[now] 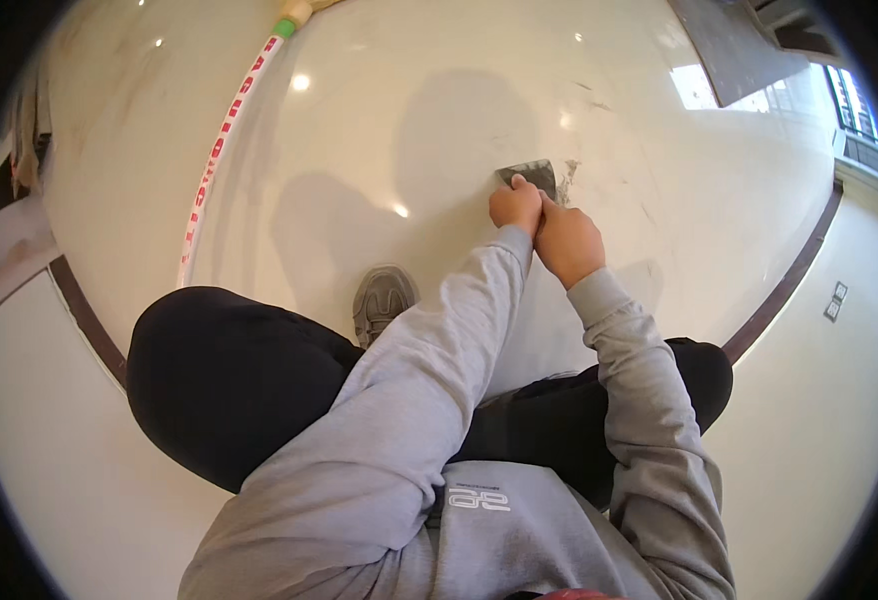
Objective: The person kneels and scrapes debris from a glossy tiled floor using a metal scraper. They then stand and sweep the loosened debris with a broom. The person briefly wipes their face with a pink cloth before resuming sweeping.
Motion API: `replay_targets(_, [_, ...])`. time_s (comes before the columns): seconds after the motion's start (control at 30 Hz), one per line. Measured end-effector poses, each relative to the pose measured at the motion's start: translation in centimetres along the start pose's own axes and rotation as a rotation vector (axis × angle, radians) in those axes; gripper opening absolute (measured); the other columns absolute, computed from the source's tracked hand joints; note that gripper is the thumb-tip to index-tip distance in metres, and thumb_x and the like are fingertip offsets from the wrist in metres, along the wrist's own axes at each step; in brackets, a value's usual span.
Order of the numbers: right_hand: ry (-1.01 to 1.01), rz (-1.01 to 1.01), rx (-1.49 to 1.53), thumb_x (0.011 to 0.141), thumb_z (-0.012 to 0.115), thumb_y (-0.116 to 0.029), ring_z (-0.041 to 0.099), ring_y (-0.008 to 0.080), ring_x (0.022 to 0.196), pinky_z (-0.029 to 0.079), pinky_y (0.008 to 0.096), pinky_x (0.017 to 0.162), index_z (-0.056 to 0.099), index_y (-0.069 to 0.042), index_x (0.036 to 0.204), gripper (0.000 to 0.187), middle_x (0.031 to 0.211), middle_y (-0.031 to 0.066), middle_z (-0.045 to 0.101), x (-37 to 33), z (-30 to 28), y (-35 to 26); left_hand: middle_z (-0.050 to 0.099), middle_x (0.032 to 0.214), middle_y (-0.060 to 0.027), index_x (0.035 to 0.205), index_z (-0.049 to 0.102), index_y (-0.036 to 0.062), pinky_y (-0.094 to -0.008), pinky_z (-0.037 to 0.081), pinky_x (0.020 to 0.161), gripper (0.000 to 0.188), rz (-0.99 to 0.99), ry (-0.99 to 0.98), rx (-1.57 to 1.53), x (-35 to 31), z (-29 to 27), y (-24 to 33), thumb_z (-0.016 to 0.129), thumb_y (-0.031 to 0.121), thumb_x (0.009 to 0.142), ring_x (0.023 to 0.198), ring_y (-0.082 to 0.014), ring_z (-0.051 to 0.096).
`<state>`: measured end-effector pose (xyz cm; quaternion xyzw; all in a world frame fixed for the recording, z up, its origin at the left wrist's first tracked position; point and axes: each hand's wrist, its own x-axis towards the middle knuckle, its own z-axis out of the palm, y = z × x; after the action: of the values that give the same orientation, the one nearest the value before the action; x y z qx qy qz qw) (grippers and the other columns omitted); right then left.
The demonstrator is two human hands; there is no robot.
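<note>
A scraper [537, 174] with a wide dark metal blade rests on the glossy cream floor [359, 130], just beyond my hands. My left hand [515, 207] is closed over it close to the blade, thumb laid forward. Right behind and to its right, my right hand [571, 243] is wrapped round the handle, its fingers touching the left. The handle itself is hidden by both hands. To the right of the blade lie dark smudges and loose scrapings [569, 180].
On the left a long white pole with red markings [221, 150] and a green collar lies across the floor. My shoe [384, 303] is planted left of my forearms. A flat board [734, 50] sits at the far right, and dark skirting [789, 275] edges the right wall.
</note>
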<state>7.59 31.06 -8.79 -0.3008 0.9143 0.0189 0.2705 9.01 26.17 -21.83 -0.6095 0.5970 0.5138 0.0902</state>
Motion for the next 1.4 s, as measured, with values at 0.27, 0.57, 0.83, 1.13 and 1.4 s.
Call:
replay_targets(0.27, [-0.015, -0.015, -0.009, 0.093, 0.042, -0.021, 0.066, 0.0359, 0.083, 0.053, 0.0461, 0.073, 0.062, -0.006, 0.103, 0.027, 0.086, 0.0182, 0.068, 0.9, -0.5, -1.3, 0.064, 0.095, -0.0324, 0.087, 0.068, -0.0104, -0.0452, 0.047, 0.091, 0.055, 0.024, -0.001, -0.018, 2.0, -1.9, 1.0, 0.040, 0.037, 0.090, 0.098, -0.0430, 0.063])
replay_targets(0.57, [0.039, -0.051, -0.019, 0.093, 0.042, -0.022, 0.066, 0.0343, 0.086, 0.053, 0.0449, 0.074, 0.063, -0.006, 0.103, 0.028, 0.090, 0.0185, 0.068, 3.5, 0.0, -1.5, 0.064, 0.098, -0.0308, 0.089, 0.068, -0.0092, -0.0439, 0.047, 0.091, 0.056, 0.064, -0.059, 0.014, 3.6, -3.2, 2.7, 0.039, 0.039, 0.090, 0.102, -0.0425, 0.062])
replay_targets(0.83, [-0.100, 0.001, -0.055, 0.090, 0.046, -0.025, 0.066, 0.0384, 0.078, 0.053, 0.0476, 0.070, 0.057, -0.016, 0.127, 0.040, 0.085, 0.0208, 0.067, -5.2, 1.2, 3.1, 0.063, 0.094, -0.0344, 0.086, 0.067, -0.0118, -0.0469, 0.043, 0.095, 0.061, -0.078, -0.007, -0.127, -6.1, 0.8, -2.4, 0.037, 0.041, 0.089, 0.100, -0.0481, 0.059])
replay_targets(1.13, [-0.075, 0.011, -0.046, 0.090, 0.045, -0.017, 0.066, 0.0373, 0.079, 0.053, 0.0468, 0.069, 0.056, -0.010, 0.127, 0.039, 0.086, 0.0211, 0.067, -3.3, 0.6, 1.4, 0.063, 0.093, -0.0340, 0.082, 0.068, -0.0113, -0.0467, 0.045, 0.092, 0.059, -0.001, 0.002, -0.010, -2.4, 0.5, -2.1, 0.037, 0.039, 0.092, 0.097, -0.0443, 0.062])
replay_targets(1.4, [-0.116, 0.007, -0.033, 0.091, 0.044, -0.019, 0.066, 0.0356, 0.086, 0.053, 0.0465, 0.075, 0.060, -0.006, 0.111, 0.029, 0.089, 0.0195, 0.068, -2.6, 0.5, 1.0, 0.064, 0.091, -0.0331, 0.085, 0.068, -0.0107, -0.0458, 0.047, 0.089, 0.056, -0.055, 0.000, -0.022, -2.5, 0.2, -2.4, 0.042, 0.038, 0.091, 0.095, -0.0446, 0.063])
